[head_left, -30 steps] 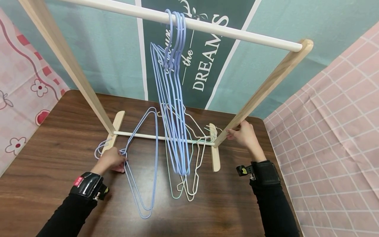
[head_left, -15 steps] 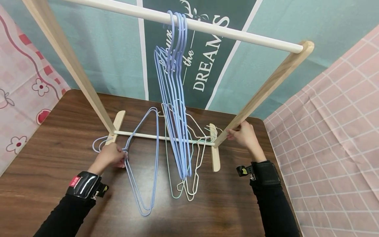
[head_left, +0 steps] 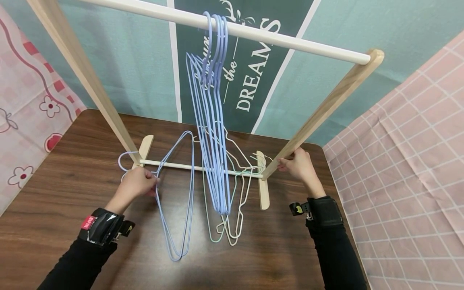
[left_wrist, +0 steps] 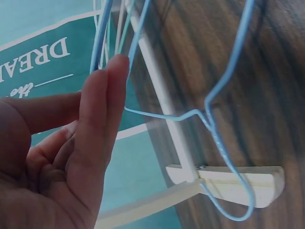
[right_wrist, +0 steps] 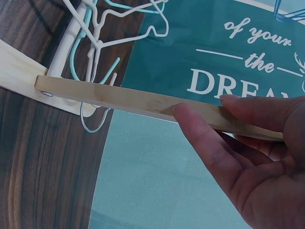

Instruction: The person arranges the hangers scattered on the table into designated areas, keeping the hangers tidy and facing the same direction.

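My left hand (head_left: 137,183) pinches the neck area of blue wire hangers (head_left: 193,169), which stand tilted above the table at the left. Two hanger outlines show, close together. In the left wrist view, thumb and fingertips of the left hand (left_wrist: 71,138) meet on the wire; a blue hook (left_wrist: 240,218) curves below, by the rack's foot. My right hand (head_left: 299,163) grips the lower part of the rack's right wooden post (head_left: 315,117), thumb on one side and fingers on the other. Several blue hangers (head_left: 214,153) hang from the rack's white top rail (head_left: 290,41).
White and mint hangers (head_left: 242,205) lie on the dark wooden table (head_left: 275,249) under the hung ones, across the white lower bar (head_left: 174,165). The left post (head_left: 87,80) rises beside my left hand. A teal cloth (head_left: 145,60) covers the back.
My left hand has moved slightly forward with the blue hangers, and their hooks have shifted toward the left post. The hung hangers sway a little. My right hand stays on the post.
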The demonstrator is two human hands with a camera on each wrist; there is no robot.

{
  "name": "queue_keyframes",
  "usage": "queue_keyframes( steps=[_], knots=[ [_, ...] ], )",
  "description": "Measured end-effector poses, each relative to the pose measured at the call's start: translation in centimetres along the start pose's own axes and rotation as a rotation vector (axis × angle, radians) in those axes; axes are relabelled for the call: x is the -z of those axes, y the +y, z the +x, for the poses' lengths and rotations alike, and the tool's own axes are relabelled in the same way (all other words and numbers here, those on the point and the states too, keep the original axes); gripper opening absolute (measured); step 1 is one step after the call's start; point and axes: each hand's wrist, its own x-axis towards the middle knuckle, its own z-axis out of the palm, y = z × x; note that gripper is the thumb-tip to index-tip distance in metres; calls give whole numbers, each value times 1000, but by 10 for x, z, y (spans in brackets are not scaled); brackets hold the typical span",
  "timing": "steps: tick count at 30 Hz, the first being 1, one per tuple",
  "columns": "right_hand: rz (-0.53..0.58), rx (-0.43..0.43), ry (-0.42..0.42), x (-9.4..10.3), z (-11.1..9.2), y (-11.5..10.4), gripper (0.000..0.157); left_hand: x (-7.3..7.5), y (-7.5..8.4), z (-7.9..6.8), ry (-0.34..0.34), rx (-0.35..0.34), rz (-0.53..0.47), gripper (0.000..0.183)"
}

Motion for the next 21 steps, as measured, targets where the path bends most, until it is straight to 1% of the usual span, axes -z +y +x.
queue_keyframes(
  steps=[3, 7, 14, 18, 21],
  knots=[
    [-5, -1, -1, 0, 0, 0, 32, 2, 4, 0, -2, 17, -36, 26],
    [-7, -1, 0, -1, 0, 0, 32, 6, 8, 0, 12, 25, -52, 25],
    [1, 6, 9, -1, 0, 1, 32, 11, 17, -1, 44, -22, -110, 23],
    [3, 9, 11, -1, 0, 2, 32, 14, 21, -1, 53, -45, -102, 26],
    [5, 10, 12, -1, -1, 1, 32, 15, 21, 0, 49, -42, -106, 26]
  ],
)
